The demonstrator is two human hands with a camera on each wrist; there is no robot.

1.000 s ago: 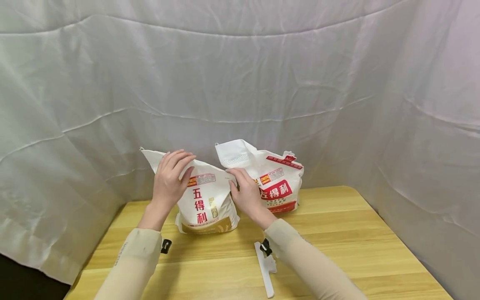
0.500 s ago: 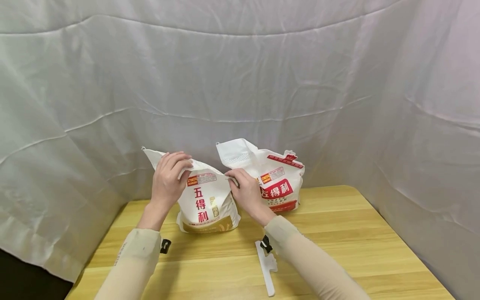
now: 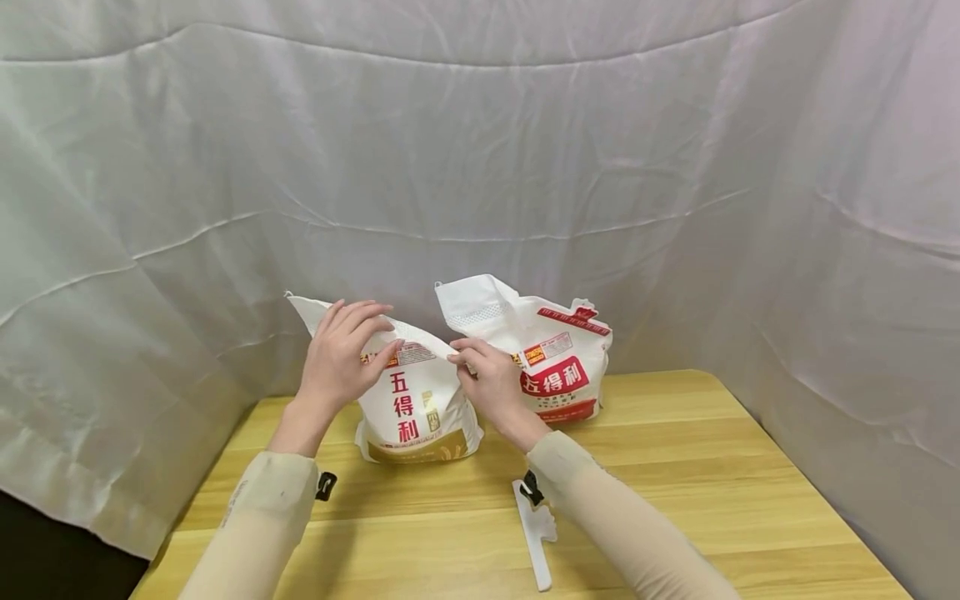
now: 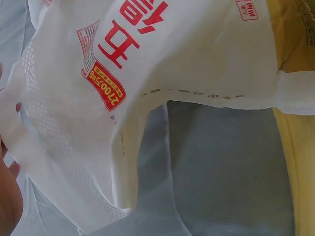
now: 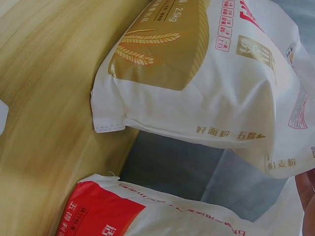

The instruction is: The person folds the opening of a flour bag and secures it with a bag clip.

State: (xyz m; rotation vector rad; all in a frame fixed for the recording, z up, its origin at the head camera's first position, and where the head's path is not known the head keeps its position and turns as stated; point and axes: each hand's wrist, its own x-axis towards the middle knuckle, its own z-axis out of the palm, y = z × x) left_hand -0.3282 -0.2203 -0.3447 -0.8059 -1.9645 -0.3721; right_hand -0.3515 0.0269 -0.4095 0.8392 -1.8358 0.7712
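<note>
The left bag [image 3: 420, 398] looks soft, matt and creased, cloth or paper, hard to tell which; the right bag [image 3: 566, 350] matches. The near clip [image 3: 534, 537] seems smooth plastic. The table [image 3: 675, 467] has smooth, faintly glossy wood grain, the far curtain [image 3: 480, 167] wrinkled, satiny cloth.

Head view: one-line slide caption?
Left hand at a gold-based bag's top edge, right hand pinching the edge's right end; red-labelled bag beside it, white clip nearer the camera.

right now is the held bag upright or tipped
Upright: the bag stands on the table, gold band at the bottom, the right hand pinching its top.
</note>
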